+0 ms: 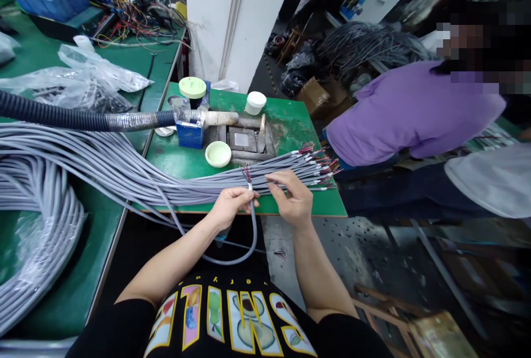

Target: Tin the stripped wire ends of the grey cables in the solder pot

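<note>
Left hand (233, 206) pinches round grey plastic-sheathed cable (254, 228) below thin coloured wires (246, 172) — likely to steady them upright, before long grey cable bundle (203, 187). Right hand (293, 198) beside, fingers curled — cannot tell whether pinching anything.

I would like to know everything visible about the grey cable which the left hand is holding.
The grey cable looks smooth and round, with a plastic-like jacket. Its end sticks out beyond the left hand, which pinches it near a white section; past that, thin wires, some reddish, spread out. Below the grip, it curves down in front of the green table. The right hand is close but apart from it.
</note>
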Available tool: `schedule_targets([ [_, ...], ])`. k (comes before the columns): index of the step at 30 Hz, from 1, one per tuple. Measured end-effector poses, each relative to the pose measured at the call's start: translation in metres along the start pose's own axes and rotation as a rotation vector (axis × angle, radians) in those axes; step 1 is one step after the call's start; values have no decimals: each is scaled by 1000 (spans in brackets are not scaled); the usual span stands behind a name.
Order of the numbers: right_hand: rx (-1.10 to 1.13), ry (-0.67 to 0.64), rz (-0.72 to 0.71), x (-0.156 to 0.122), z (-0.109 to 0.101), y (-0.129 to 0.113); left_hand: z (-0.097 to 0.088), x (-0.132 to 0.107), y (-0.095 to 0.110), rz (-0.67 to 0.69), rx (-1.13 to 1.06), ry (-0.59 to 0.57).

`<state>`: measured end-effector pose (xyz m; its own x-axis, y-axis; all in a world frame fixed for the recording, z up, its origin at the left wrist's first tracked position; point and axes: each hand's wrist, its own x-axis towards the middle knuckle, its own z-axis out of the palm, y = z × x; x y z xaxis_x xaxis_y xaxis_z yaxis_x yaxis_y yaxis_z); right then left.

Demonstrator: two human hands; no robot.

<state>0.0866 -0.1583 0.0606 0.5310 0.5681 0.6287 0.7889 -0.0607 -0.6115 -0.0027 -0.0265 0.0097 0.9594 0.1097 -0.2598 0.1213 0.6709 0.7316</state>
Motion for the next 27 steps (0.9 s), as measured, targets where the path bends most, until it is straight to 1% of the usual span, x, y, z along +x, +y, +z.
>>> schedule_targets([
  [4, -69, -180, -211, -16, 3, 2, 1, 2, 6, 38, -101, 7],
  [5, -86, -210, -249, -19, 6, 2, 2, 2, 8, 42, -128, 7],
  [7, -120, -230, -306, -24, 12, 3, 4, 2, 11, 51, -167, 2],
  [9, -147, -186, -333, -23, 15, 6, 8, -5, 17, 106, -169, 18],
  [10, -155, -138, -325, -20, 14, 8, 11, -12, 21, 180, -146, 43],
  [11, -161, -75, -303, -14, 13, 11, 14, -21, 26, 287, -97, 65],
  [12, -162, -2, -270, -6, 10, 13, 18, -32, 31, 410, -14, 39],
  [13, -163, 72, -230, 4, 7, 16, 22, -43, 36, 537, 99, -52],
  [14, -164, 140, -183, 15, 3, 19, 26, -54, 39, 634, 237, -240],
  [15, -168, 191, -135, 27, 0, 21, 30, -63, 41, 680, 381, -508],
  [16, -172, 222, -90, 40, -2, 22, 34, -69, 39, 684, 516, -768],
  [17, -168, 233, -55, 52, -2, 22, 36, -72, 35, 666, 652, -973],
  [18, -154, 226, -35, 64, -1, 21, 37, -70, 28, 652, 791, -1082],
  [19, -132, 203, -28, 74, 3, 20, 37, -65, 20, 662, 941, -1081],
  [20, -104, 165, -31, 83, 8, 18, 34, -56, 11, 706, 1105, -973],
  [22, -42, 58, -44, 95, 21, 14, 24, -33, -7, 801, 1380, -636],
  [24, 1, -62, -48, 101, 36, 13, 8, -10, -18, 868, 1525, -292],
  [25, 13, -111, -50, 103, 42, 13, 0, -1, -20, 900, 1561, -163],
  [26, 17, -151, -53, 104, 48, 14, -7, 6, -22, 932, 1587, -72],
  [27, 13, -183, -58, 105, 53, 16, -13, 11, -22, 965, 1607, -23],
])
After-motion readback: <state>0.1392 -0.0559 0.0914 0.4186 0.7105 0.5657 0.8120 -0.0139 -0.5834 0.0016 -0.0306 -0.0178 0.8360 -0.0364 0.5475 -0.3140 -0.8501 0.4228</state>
